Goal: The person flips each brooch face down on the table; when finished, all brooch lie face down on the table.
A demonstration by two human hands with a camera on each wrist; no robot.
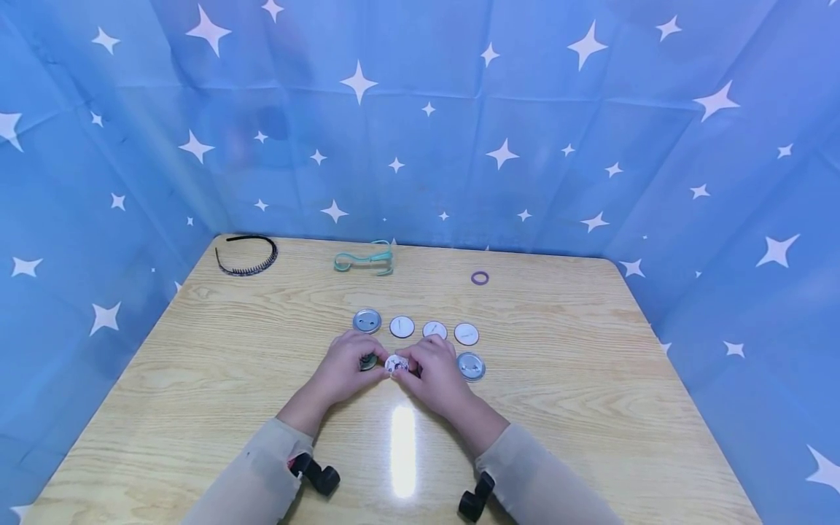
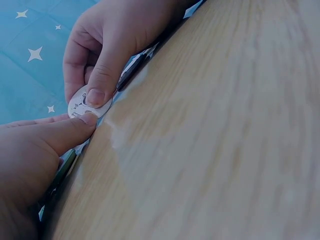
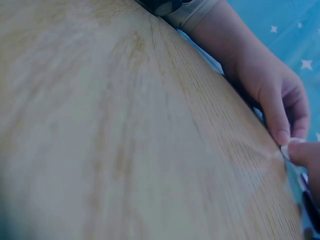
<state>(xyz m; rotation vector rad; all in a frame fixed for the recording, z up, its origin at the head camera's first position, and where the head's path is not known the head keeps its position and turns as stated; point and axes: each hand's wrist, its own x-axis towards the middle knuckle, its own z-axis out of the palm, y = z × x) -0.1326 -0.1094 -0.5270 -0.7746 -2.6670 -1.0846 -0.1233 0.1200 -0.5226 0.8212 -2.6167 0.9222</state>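
Both hands pinch a small round white badge [image 1: 397, 364] with a dark printed picture, held between thumbs and fingertips just above the table. My left hand [image 1: 346, 367] grips its left edge and my right hand [image 1: 434, 368] its right edge. In the left wrist view the right thumb lies across the face of the badge [image 2: 79, 106], and the left thumb presses its lower rim. A dark green round piece [image 1: 368, 362] shows partly behind the left fingers. Beside the right hand lies a silver metal disc [image 1: 471, 366], its back face up.
Another silver disc [image 1: 367, 321] and several white discs, one [image 1: 402, 327] among them, form a row beyond the hands. Farther back lie a black toothed headband [image 1: 252, 270], a turquoise looped object [image 1: 364, 257] and a purple ring [image 1: 480, 278] on the wooden table [image 1: 564, 364].
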